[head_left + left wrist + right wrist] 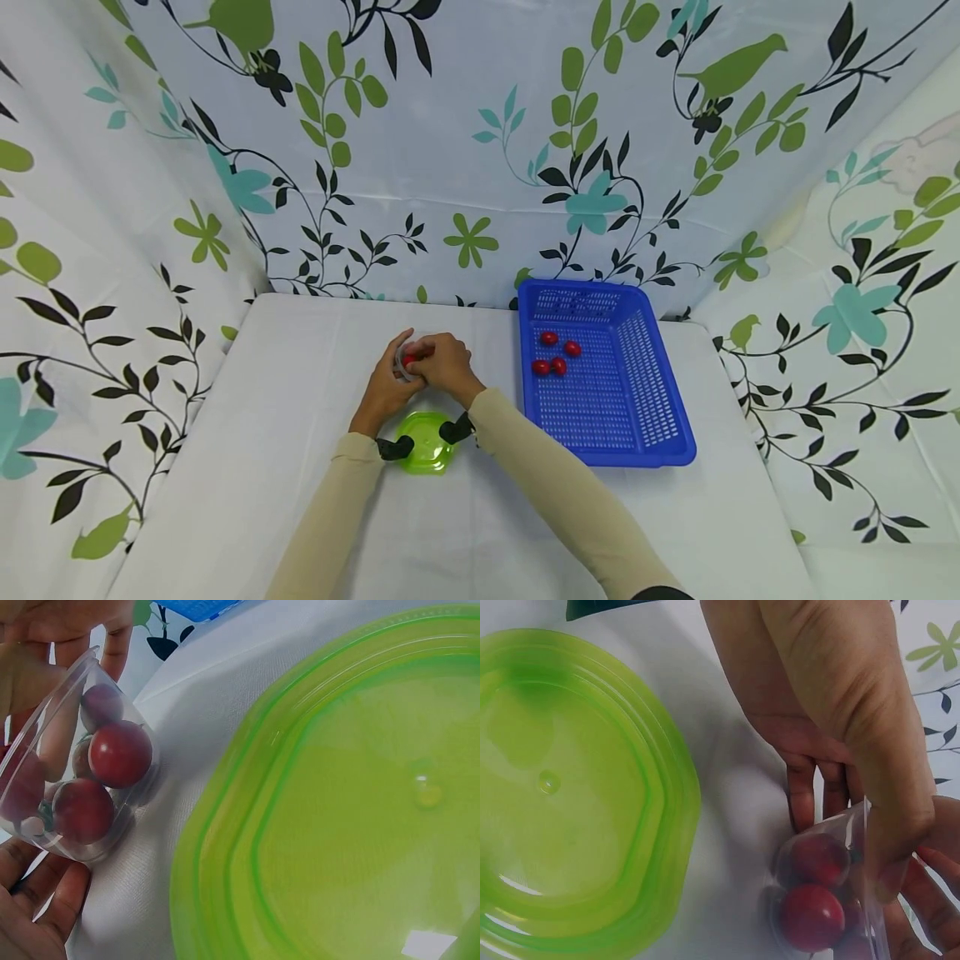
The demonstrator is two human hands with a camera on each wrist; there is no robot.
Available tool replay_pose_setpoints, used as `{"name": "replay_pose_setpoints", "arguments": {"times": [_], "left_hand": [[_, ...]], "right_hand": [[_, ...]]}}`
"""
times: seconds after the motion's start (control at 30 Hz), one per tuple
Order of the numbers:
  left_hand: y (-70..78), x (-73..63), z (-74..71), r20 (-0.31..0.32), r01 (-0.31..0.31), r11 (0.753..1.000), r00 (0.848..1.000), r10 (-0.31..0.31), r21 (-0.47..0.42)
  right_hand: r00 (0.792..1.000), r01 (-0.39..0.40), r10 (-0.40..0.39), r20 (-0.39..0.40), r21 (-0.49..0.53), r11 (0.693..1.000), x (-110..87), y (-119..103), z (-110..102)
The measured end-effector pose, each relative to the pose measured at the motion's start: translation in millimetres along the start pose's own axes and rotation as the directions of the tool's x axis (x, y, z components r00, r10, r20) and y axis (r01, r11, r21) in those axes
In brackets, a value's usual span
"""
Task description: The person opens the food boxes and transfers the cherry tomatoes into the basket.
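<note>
My left hand [385,390] grips a small clear plastic container [142,796], tilted over the table, its fingers under and around the wall. Several red cherry tomatoes [120,754] show through its side. My right hand [444,364] reaches in at the container's mouth, its thumb and fingertips pinching a cherry tomato [21,787] there. The right thumb overlaps the rim in the right wrist view. Close in front of both hands lies a shallow translucent green plastic dish [562,817], with a small raised dot at its centre.
A blue plastic basket [660,400] with perforated walls stands on the right of the table. Several cherry tomatoes [558,366] lie in its left part. White cloth covers the table [300,358], and leaf-patterned curtains [465,208] hang behind and at both sides.
</note>
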State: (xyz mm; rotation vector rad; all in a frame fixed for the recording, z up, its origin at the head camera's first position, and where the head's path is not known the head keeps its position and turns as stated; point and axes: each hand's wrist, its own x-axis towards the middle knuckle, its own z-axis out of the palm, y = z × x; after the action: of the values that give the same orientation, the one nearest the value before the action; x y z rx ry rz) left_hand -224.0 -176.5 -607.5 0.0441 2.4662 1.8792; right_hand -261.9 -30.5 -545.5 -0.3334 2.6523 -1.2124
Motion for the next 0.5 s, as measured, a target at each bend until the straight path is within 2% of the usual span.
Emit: {"name": "replay_pose_setpoints", "arguments": {"times": [0.23, 0.5], "left_hand": [[0.2, -0.2, 0.0, -0.001, 0.028, 0.999, 1.0, -0.028, 0.046], [0.8, -0.2, 0.2, -0.011, 0.041, 0.994, 0.999, -0.04, 0.102]], "right_hand": [[1.0, 0.021, -0.02, -0.013, 0.034, 0.999, -2.5, -0.2, -7.4], [0.999, 0.009, -0.007, -0.037, 0.048, 0.999, -3.6, 0.9, -18.4]]}}
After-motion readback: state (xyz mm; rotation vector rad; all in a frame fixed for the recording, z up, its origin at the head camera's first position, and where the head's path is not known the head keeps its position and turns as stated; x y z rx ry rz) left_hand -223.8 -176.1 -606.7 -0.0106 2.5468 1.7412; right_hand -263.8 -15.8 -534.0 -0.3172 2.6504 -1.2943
